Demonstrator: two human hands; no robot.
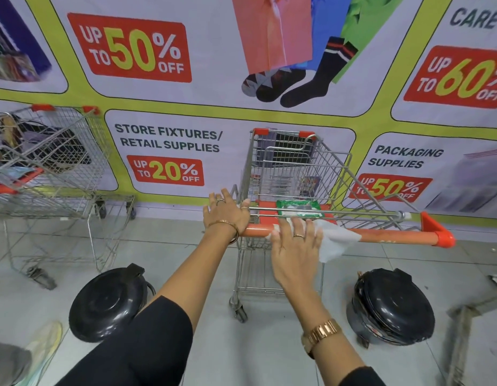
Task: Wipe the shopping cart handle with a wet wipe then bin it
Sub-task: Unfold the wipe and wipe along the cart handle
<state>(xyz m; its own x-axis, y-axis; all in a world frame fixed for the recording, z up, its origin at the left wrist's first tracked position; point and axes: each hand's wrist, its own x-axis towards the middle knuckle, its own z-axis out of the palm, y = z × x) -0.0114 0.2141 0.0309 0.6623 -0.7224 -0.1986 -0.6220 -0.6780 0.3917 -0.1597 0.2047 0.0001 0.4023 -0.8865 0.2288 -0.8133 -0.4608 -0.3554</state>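
The shopping cart's orange handle runs across the middle of the view. My left hand rests on the handle's left end, fingers spread over the corner. My right hand lies flat on a white wet wipe, pressing it onto the handle left of its middle; the wipe drapes over the bar and hangs down to the right of my fingers. A green wet-wipe pack lies on the cart's orange child seat just behind the handle. Two black lidded bins stand on the floor, one at the left and one at the right.
A second wire cart holding bags stands at the left against the printed wall banner. A shoe shows at the bottom left. A metal frame leg stands at the right edge. The floor is grey tile.
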